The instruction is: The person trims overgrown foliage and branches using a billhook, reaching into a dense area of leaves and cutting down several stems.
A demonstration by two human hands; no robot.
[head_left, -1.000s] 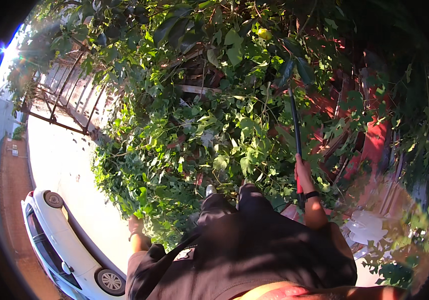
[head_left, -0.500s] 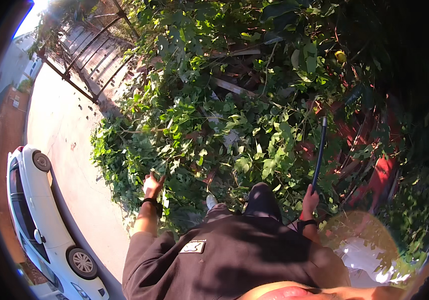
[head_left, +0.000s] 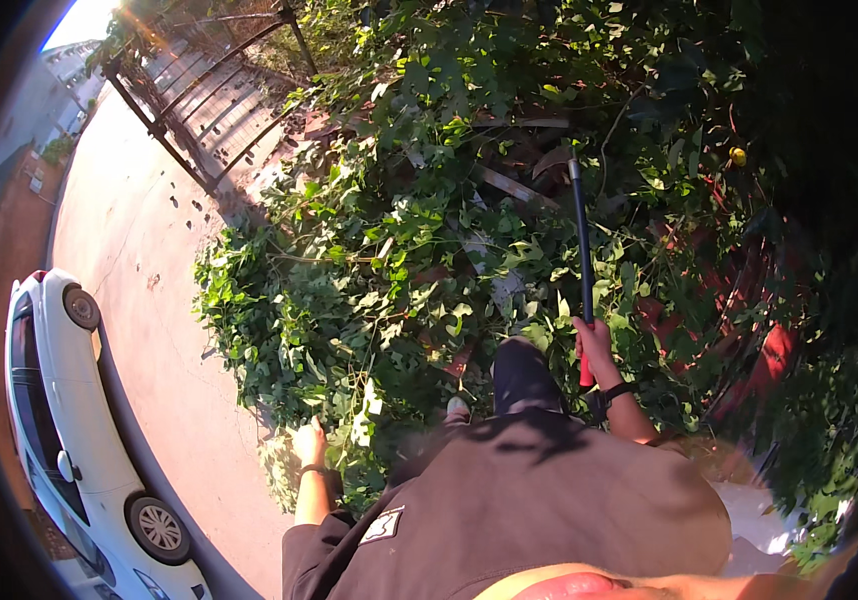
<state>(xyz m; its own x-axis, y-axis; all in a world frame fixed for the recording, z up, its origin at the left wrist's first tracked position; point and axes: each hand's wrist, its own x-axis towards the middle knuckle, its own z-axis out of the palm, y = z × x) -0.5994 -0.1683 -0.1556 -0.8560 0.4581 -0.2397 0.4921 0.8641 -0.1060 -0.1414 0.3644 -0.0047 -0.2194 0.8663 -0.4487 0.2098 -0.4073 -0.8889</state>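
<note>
My right hand (head_left: 594, 341) is closed around a black rod (head_left: 583, 235) with a silver-coloured tip and a red end below my fingers. The rod points away from me over a mass of leafy green vines (head_left: 349, 270). At the left edge of these vines is my left hand (head_left: 310, 442), low and beside sunlit leaves. Strong light washes out its fingers, so their grip is unclear. Both wrists wear dark bands. My shoe (head_left: 458, 409) shows among the leaves, beside my bent, dark-trousered leg (head_left: 527, 378).
A white car (head_left: 79, 430) stands on the pale pavement (head_left: 149, 330) to the left. A rusty metal frame (head_left: 199, 100) leans at the far left. Boards (head_left: 514, 186) poke through the vines, and red pieces (head_left: 774, 355) lie at right. A yellow fruit-like thing (head_left: 738, 157) hangs at upper right.
My right hand has moved left and farther away with the rod, bringing its red end into sight. My left hand has dropped closer to my body. The view has shifted slightly.
</note>
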